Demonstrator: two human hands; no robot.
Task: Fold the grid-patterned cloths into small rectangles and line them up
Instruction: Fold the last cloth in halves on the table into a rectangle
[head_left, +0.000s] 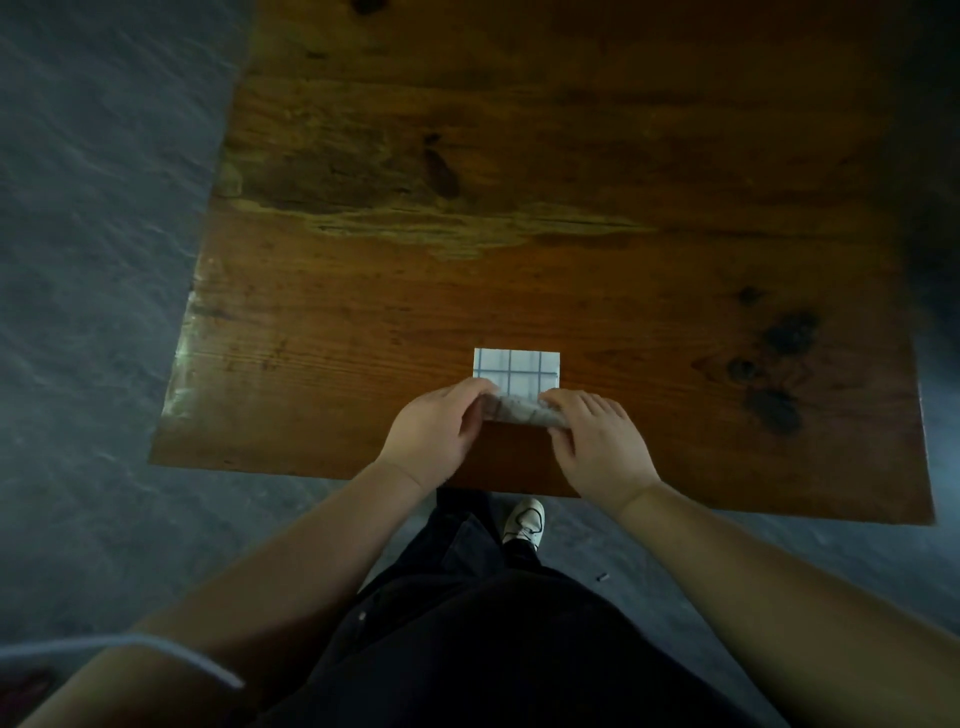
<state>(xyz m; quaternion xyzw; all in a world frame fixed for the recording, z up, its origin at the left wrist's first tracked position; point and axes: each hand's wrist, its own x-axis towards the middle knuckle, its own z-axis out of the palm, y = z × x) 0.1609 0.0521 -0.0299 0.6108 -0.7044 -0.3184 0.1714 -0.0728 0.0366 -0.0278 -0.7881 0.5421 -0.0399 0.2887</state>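
One white cloth with a dark grid pattern (517, 369) lies on the wooden table (519, 208), close to its near edge. Its far part lies flat as a small rectangle; its near edge is lifted and curled toward the far side. My left hand (436, 431) pinches the near left corner of the cloth. The near right corner is pinched by my right hand (597, 441). Both hands hold the raised fold just above the tabletop. I see no other grid cloth.
The table's near edge (311, 470) runs just below my hands, and its left edge slants away at the left. Grey floor surrounds the table. My dark trousers and a white shoe (524, 519) show below the edge.
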